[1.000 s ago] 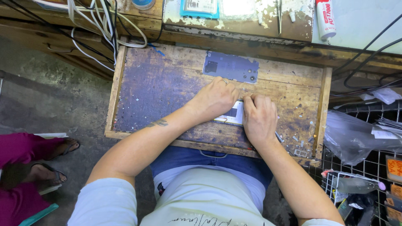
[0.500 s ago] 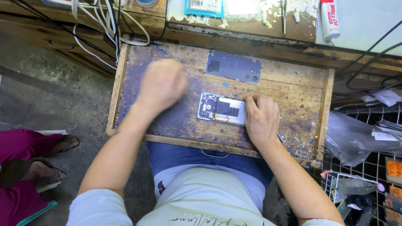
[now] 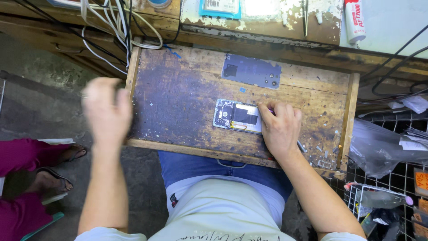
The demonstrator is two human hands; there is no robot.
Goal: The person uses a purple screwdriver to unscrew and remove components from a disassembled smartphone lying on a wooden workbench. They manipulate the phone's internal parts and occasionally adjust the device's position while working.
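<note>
An opened phone (image 3: pixel 236 117) lies flat, its insides showing, in the middle of a worn wooden drawer board (image 3: pixel 178 98). My right hand (image 3: pixel 280 129) rests curled on the phone's right end and presses it down; a thin metal tool (image 3: pixel 302 146) pokes out from under the hand. My left hand (image 3: pixel 106 111) is blurred, raised off the board beyond its left edge, fingers apart, with nothing seen in it. The phone's dark back cover (image 3: pixel 252 71) lies apart near the board's far edge.
A workbench edge above carries white and black cables (image 3: pixel 116 22), a glue tube (image 3: pixel 354 20) and tweezers (image 3: pixel 305 15). A plastic bag (image 3: pixel 379 147) and a wire basket (image 3: pixel 379 196) stand at the right. Another person's sandalled feet (image 3: pixel 53 178) are at the left.
My left hand has lifted off the phone and swung left, past the board's edge. The phone now lies uncovered. My right hand stays at its right end.
</note>
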